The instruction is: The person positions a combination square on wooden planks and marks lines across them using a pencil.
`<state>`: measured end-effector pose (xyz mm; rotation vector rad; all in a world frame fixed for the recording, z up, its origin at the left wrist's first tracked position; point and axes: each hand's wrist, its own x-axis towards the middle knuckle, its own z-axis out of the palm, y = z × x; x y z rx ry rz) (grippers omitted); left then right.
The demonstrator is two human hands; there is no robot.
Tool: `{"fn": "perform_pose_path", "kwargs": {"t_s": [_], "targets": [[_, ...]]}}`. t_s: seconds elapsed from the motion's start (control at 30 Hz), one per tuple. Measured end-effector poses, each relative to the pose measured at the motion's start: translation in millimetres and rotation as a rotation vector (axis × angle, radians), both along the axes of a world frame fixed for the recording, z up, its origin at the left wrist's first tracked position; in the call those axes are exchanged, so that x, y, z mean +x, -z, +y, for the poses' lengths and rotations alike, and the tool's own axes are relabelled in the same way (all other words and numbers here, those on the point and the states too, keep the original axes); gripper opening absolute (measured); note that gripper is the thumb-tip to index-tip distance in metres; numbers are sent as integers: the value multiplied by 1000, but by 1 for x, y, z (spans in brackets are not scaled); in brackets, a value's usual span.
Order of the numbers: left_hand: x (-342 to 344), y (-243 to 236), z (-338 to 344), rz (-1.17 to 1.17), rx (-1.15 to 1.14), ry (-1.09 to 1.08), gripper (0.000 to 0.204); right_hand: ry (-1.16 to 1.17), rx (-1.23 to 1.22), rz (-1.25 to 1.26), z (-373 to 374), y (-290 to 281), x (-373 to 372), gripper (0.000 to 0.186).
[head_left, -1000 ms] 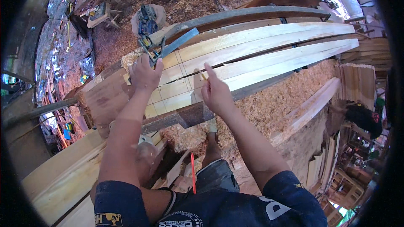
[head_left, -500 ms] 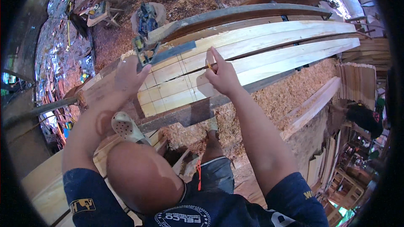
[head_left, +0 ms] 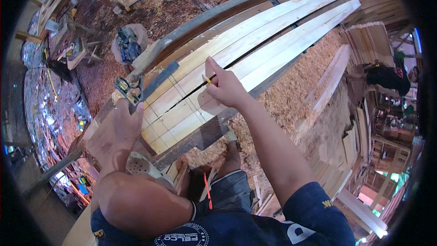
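Several long pale wooden planks (head_left: pixel 273 32) lie side by side on a curved frame, with dark cross lines drawn near their close end. My right hand (head_left: pixel 223 86) rests on the planks and pinches a small yellow pencil (head_left: pixel 207 79), tip on the wood. My left hand (head_left: pixel 116 130) lies flat on the left end of the planks, fingers spread, just below a metal clamp (head_left: pixel 129 89) with a dark steel bar (head_left: pixel 159 79). My left elbow is bent low in the foreground.
Wood shavings (head_left: pixel 291 91) cover the ground to the right. A dark curved timber (head_left: pixel 227 9) runs along the planks' far edge. A power tool (head_left: pixel 127 45) sits on a stump beyond. Stacked boards (head_left: pixel 368 41) and a crouched person (head_left: pixel 391 77) are at right.
My left arm has drawn back and its elbow bent lower; the left hand slid down off the clamp to the plank ends. My right hand stays on the planks with the pencil.
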<state>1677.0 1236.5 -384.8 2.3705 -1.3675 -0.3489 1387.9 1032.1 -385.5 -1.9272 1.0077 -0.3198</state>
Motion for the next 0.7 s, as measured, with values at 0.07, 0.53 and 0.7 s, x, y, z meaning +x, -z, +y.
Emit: {"fn": "perform_pose_path", "kwargs": {"t_s": [0.07,0.53,0.7], "targets": [[0,1,-4,33,40,-4,38,44,82,64,0,1,-9,87],[8,-16,-11,31,27,115,42,211,81,2,22,0,-1,77],[9,-4,-15,12,25,123,47,235,-2,28,31,-6,-1,72]]}}
